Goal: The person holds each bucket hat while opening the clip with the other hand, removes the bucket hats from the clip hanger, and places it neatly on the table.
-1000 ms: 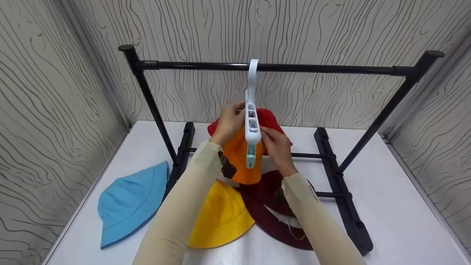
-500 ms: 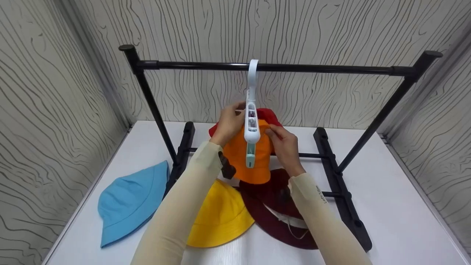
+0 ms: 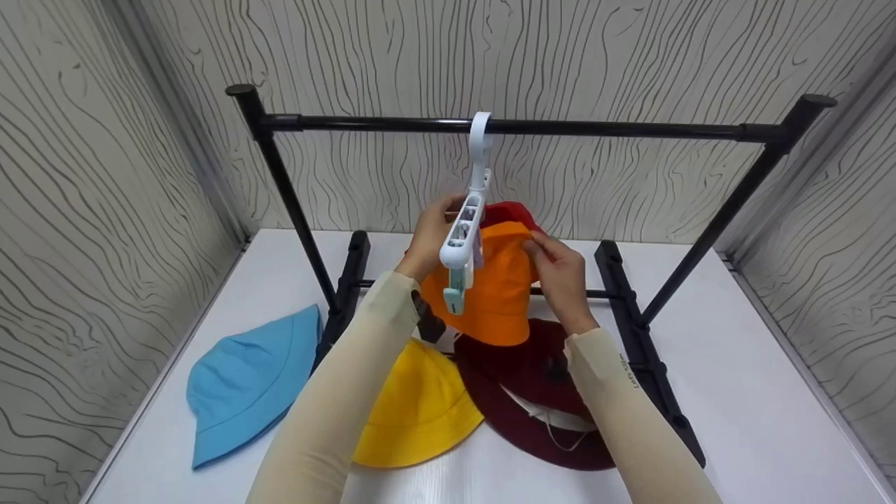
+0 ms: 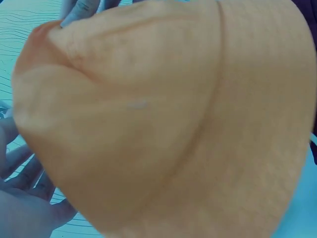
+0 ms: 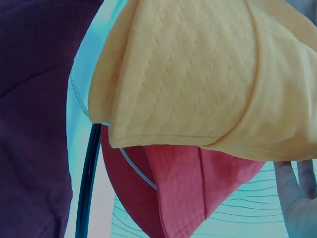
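Observation:
A white clip hanger [image 3: 463,231] hangs by its hook from the black rail, with a pale green clip [image 3: 455,290] at its near end. My left hand [image 3: 430,234] holds the hanger at its far left side, its fingertips partly hidden behind it. The orange bucket hat [image 3: 500,287] hangs below and to the right of the hanger, its crown up and brim down. My right hand [image 3: 562,280] pinches the hat's upper right edge. In the right wrist view, right-hand fingers [image 5: 287,181] pass behind the hat. The left wrist view shows left-hand fingers [image 4: 32,173] beside the hat.
Behind the orange hat is a red hat [image 3: 507,211]. On the white table [image 3: 763,364] lie a blue hat [image 3: 252,385], a yellow hat [image 3: 413,413] and a maroon hat [image 3: 525,406]. The black rack's rail [image 3: 616,129] and side posts surround the hands.
My right hand has moved right, drawing the orange hat's upper edge rightward and into fuller view. The hanger's near end has swung left. My left hand has hardly moved.

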Tool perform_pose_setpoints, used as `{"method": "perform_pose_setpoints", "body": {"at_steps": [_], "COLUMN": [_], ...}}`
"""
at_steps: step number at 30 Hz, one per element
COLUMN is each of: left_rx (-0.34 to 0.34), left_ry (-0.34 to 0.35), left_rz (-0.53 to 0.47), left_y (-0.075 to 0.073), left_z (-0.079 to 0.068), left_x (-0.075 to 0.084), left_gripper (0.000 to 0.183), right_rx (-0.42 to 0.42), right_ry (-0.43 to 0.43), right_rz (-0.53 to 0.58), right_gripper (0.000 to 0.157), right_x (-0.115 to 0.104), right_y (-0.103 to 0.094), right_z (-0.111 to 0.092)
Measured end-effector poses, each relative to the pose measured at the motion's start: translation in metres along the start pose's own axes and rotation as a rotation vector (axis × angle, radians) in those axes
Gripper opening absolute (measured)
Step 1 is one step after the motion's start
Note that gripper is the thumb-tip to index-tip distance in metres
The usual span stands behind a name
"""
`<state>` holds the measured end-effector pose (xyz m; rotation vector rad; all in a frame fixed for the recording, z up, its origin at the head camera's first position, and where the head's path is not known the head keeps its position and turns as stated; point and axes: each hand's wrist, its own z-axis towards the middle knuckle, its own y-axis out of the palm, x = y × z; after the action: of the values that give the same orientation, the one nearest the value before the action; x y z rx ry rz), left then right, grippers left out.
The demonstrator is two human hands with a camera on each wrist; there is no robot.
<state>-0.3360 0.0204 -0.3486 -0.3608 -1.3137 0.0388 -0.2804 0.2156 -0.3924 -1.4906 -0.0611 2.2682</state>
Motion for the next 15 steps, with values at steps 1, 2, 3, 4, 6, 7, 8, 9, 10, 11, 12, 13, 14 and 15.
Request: {"method": "perform_pose_setpoints", "body": {"at_steps": [1,2,3,4,6,7,8,9,10,11,12,13,14,15], "left_rx": [-0.004,-0.014,-0.016,-0.018,-0.018,-0.018,-0.018,-0.014,-0.012,-0.013,-0.01,-0.012,-0.012,-0.008], "left_ry": [0.017,0.023,0.038,0.063,0.116,0.139,0.157,0.197,0.183,0.152,0.132,0.098,0.062,0.042], "left_rz": [-0.003,-0.023,-0.038,-0.049,-0.059,-0.071,-0.081,-0.072,-0.072,-0.086,-0.101,-0.129,-0.144,-0.18], "left_y": [0.001,0.001,0.002,0.003,0.003,0.004,0.003,0.002,0.001,0.0,-0.001,-0.002,-0.004,-0.005], "left_z": [0.005,0.01,0.019,0.025,0.038,0.045,0.046,0.052,0.044,0.04,0.034,0.029,0.021,0.018], "left_x": [-0.008,-0.018,-0.032,-0.043,-0.067,-0.079,-0.085,-0.096,-0.087,-0.081,-0.076,-0.072,-0.064,-0.065], "left_gripper": [0.038,0.036,0.035,0.032,0.03,0.029,0.029,0.029,0.028,0.029,0.029,0.03,0.032,0.033], "right_rx": [0.005,0.01,0.012,0.013,0.013,0.013,0.015,0.014,0.015,0.014,0.015,0.014,0.012,0.009], "right_ry": [-0.006,-0.015,-0.022,-0.029,-0.04,-0.048,-0.05,-0.047,-0.046,-0.042,-0.037,-0.034,-0.032,-0.03], "right_rz": [0.004,-0.001,-0.002,-0.006,-0.017,-0.019,-0.027,-0.03,-0.036,-0.038,-0.037,-0.038,-0.038,-0.04], "right_gripper": [0.029,0.029,0.028,0.028,0.028,0.028,0.028,0.029,0.029,0.03,0.031,0.031,0.032,0.033], "right_x": [0.0,-0.001,-0.001,-0.001,-0.001,-0.001,-0.001,-0.001,-0.001,-0.001,-0.001,-0.001,-0.002,-0.002], "right_y": [-0.001,-0.003,-0.004,-0.006,-0.01,-0.012,-0.013,-0.015,-0.017,-0.019,-0.021,-0.022,-0.024,-0.026], "right_z": [0.0,0.001,0.001,0.001,0.002,0.001,0.001,0.001,0.001,0.0,0.0,0.0,-0.001,-0.001]}}
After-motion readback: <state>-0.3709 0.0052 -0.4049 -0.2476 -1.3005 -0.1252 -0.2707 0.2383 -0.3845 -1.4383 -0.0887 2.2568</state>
